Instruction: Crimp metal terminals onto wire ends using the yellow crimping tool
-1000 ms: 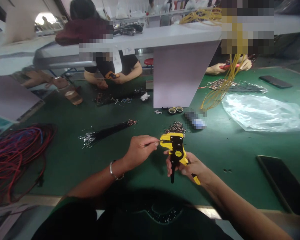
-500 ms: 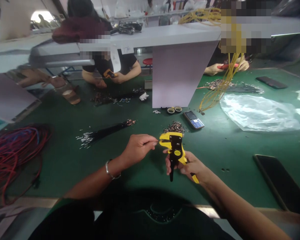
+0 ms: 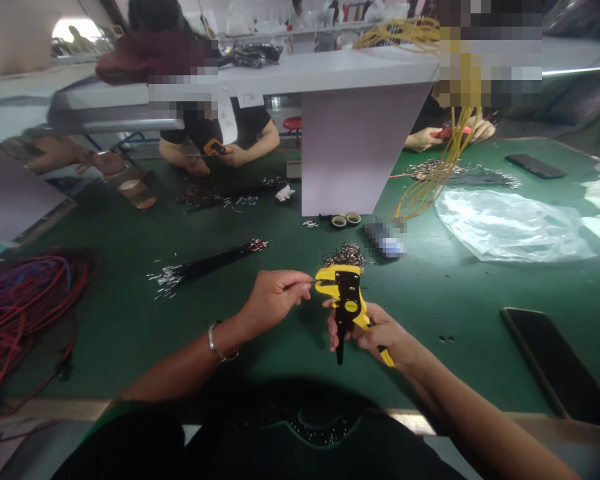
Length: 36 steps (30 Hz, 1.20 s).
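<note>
Yellow pliers (image 3: 351, 293) are hovering above the green worktop (image 3: 130, 327); the right hand (image 3: 379, 329) is clasping them, the left hand (image 3: 274, 299) pinching a thin wire (image 3: 313, 282) at their jaws. Across, a person (image 3: 266, 141) is holding an orange tool (image 3: 213, 147) below a white shelf (image 3: 330, 72).

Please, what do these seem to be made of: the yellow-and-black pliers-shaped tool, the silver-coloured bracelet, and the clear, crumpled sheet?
Yellow-and-black pliers-shaped tool: painted metal or plastic, hard to tell; smooth even colour, small shiny spots.
Silver-coloured bracelet: probably polished metal; it shines.
Clear, crumpled sheet: likely thin glossy plastic; creases shine and green shows through.
</note>
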### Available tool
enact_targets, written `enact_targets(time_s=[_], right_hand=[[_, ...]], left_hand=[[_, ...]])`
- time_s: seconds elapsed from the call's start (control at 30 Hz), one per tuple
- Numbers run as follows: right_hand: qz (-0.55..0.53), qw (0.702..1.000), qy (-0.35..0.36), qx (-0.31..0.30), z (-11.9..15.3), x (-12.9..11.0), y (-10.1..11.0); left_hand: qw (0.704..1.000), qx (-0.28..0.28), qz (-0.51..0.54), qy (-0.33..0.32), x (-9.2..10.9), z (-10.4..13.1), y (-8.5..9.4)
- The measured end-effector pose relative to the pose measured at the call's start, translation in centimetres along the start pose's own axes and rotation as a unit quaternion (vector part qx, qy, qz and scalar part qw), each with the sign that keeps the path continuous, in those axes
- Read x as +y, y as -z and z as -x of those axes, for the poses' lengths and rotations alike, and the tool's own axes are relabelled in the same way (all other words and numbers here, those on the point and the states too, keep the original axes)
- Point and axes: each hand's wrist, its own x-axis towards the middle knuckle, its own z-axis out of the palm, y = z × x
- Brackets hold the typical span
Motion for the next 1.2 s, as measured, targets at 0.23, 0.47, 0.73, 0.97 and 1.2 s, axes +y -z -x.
enact_targets(time_s=[0.23,0.47,0.73,0.97,1.2], right_hand=[[-0.009,1.0,0.007,-0.007,-0.04,-0.16,-0.28],[0.015,1.0,0.004,0.003,0.22,-0.08,-0.37],[0.019,1.0,0.016,0.01,0.37,0.2,-0.37],[0.015,1.0,0.01,0.013,0.29,0.22,-0.44],[0.011,1.0,0.006,0.012,0.36,0.28,-0.32]], left_hand=[[0.999,-0.002,-0.028,-0.032,-0.03,0.0,-0.01],[0.995,-0.015,-0.069,-0.065,-0.12,-0.02,0.16],[0.996,-0.004,-0.07,-0.058,0.43,0.11,0.18],[0.997,-0.005,-0.067,-0.041,0.46,0.24,-0.16],[0.98,0.012,-0.146,-0.136,0.19,0.25,-0.14]])
